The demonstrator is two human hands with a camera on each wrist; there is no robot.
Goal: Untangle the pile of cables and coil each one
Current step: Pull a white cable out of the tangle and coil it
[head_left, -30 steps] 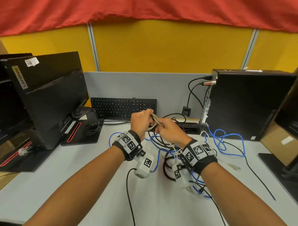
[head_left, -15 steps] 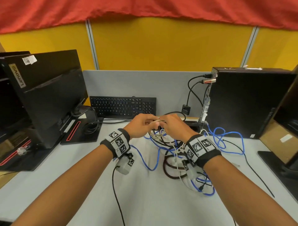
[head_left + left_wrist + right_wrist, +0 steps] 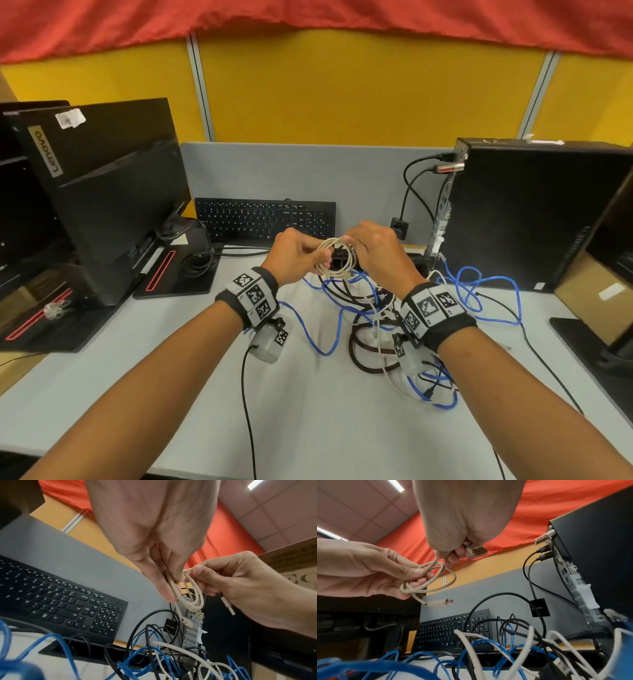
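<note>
A thin beige cable (image 3: 337, 257) is wound into a small coil of a few loops, held in the air above the pile. My left hand (image 3: 298, 255) pinches the coil's left side between thumb and fingers (image 3: 171, 588). My right hand (image 3: 376, 253) grips the coil's right side, and in the right wrist view its fingers curl round a beige plug (image 3: 477, 550). The other plug (image 3: 436, 603) dangles free below the left hand. The tangled pile (image 3: 370, 308) of blue, black, white and brown cables lies on the desk under both hands.
A black keyboard (image 3: 263, 219) leans on the grey divider behind the hands. A black monitor (image 3: 102, 192) stands at left and a black computer tower (image 3: 534, 212) at right, with black leads (image 3: 411, 192) plugged in. Bare desk (image 3: 325, 411) lies near me.
Both hands dipped toward the pile half a second ago. Now they are a little higher, and the beige coil shows as a round loop between them.
</note>
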